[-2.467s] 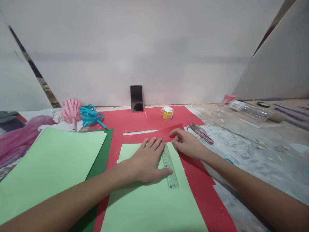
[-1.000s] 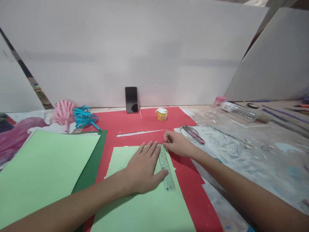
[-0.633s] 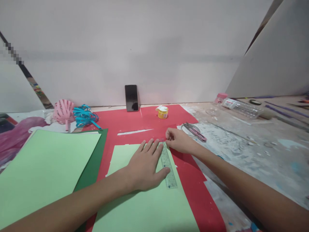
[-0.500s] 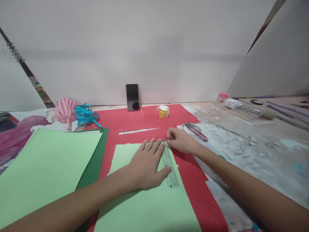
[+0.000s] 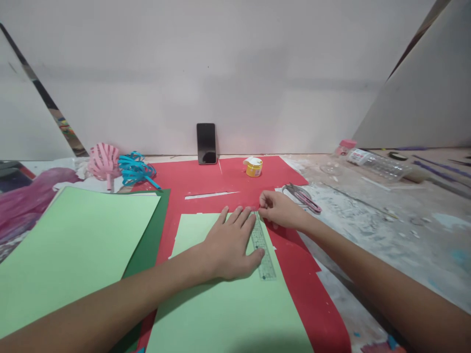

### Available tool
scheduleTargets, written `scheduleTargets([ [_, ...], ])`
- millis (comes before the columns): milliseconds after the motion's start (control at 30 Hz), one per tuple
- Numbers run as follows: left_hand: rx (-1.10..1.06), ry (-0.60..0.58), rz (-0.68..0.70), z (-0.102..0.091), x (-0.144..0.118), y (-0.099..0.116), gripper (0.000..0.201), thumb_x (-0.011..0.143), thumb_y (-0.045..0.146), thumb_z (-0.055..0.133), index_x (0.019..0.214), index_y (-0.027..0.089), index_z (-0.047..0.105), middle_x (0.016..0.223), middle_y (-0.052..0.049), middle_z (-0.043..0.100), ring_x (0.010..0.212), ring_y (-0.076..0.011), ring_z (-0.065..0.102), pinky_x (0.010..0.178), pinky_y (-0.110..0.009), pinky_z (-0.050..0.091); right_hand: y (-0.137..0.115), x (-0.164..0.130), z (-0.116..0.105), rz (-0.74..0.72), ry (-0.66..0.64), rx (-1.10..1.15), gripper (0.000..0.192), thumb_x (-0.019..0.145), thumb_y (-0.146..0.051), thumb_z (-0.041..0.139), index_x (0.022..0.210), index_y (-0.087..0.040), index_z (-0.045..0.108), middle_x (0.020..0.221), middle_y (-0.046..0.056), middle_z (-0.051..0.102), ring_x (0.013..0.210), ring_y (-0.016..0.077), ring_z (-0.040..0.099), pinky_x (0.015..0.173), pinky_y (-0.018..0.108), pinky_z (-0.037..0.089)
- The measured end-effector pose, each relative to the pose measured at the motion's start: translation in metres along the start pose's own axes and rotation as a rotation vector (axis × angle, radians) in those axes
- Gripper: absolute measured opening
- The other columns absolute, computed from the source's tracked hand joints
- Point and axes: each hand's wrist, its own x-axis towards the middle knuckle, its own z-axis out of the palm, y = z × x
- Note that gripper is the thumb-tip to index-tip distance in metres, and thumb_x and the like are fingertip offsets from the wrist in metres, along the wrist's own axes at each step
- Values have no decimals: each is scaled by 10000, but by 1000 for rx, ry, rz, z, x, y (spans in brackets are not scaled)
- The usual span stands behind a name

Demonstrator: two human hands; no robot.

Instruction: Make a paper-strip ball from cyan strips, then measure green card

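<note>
left hand (image 5: 228,242) lay flat, fingers spread, pressing clear ruler (image 5: 263,250) onto light green sheet (image 5: 228,294) | ruler sat just beside that hand's thumb | right hand (image 5: 279,211) was pinched at ruler's far end, contents unclear | scissors (image 5: 303,195) near, beyond ruler | yellow jar (image 5: 253,167) well beyond ruler

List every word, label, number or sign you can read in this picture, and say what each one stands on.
None can be read.
Clear ruler under the left hand: printed scale marks, numbers too small to read.
Plastic bottle lying on its side: white label with red print, too blurred to read.
Yellow jar: no legible text.
Phone: dark screen, no text.
</note>
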Motion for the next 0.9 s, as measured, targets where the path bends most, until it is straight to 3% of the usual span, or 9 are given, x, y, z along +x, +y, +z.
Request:
scheduleTargets([
  [900, 19, -8, -20, 0, 1, 2, 809, 930, 651, 242, 1549, 141, 135, 1601, -98, 69, 1472, -321, 53, 1175, -558, 67, 9, 3, -2, -23, -38, 140, 178, 727, -154, 599, 736, -211, 430, 514, -57, 562, 356, 98, 528, 367, 184, 383],
])
